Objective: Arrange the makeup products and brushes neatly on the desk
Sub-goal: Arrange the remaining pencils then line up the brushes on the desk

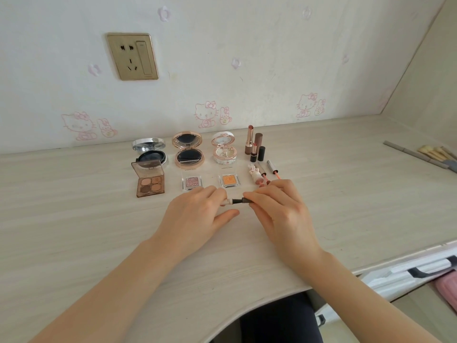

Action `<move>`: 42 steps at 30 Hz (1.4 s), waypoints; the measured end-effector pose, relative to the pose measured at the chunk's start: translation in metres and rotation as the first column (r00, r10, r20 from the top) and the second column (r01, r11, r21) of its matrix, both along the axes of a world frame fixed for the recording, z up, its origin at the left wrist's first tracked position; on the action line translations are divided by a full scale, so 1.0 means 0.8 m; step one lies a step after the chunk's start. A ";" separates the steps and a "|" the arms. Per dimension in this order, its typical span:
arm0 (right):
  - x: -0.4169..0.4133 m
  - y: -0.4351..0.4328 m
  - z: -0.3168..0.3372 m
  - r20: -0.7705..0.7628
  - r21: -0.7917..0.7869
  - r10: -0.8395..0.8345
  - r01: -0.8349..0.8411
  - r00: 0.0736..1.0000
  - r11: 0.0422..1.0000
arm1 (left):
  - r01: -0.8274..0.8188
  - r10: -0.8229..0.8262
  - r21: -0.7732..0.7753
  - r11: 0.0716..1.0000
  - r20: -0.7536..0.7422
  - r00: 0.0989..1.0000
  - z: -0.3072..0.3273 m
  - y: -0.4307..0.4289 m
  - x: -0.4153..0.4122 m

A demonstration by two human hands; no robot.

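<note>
Both hands hold a slim makeup pen (236, 201) just above the pale wooden desk (74, 219). My left hand (197, 214) grips its white end and my right hand (277, 206) grips its dark end. Behind them stand three open round compacts: silver (150, 152), rose-gold (188, 149) and white (224, 148). In front of those lie a brown eyeshadow palette (149, 180), a pink single shadow (192, 182) and an orange one (228, 180). Open lipsticks (254, 144) stand at the right, with lip glosses (262, 173) lying below them.
Several brushes (437, 154) and a grey stick (415, 154) lie at the desk's far right edge. A gold wall socket (132, 56) sits on the stickered wall. The curved front edge of the desk (247, 303) is near my body, with a white drawer unit (408, 271) at lower right.
</note>
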State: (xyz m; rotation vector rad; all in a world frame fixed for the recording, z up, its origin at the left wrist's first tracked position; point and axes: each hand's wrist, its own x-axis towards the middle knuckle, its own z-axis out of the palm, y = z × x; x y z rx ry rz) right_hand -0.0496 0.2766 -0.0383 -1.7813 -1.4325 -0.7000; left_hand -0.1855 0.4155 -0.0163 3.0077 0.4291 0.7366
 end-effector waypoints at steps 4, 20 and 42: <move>0.000 0.000 -0.001 -0.025 0.008 -0.017 0.017 1.000 1.000 | 0.028 -0.026 -0.042 0.999 0.035 0.999 -0.001 0.002 0.000; 0.049 -0.054 0.032 -0.446 -0.036 -0.078 0.070 0.891 0.997 | 0.059 0.021 -0.438 0.897 0.176 0.984 0.023 -0.007 0.036; 0.165 -0.075 0.005 -0.373 -0.353 -0.381 0.250 0.846 0.902 | 0.050 -0.057 -0.231 0.972 -0.022 0.998 0.005 -0.103 0.205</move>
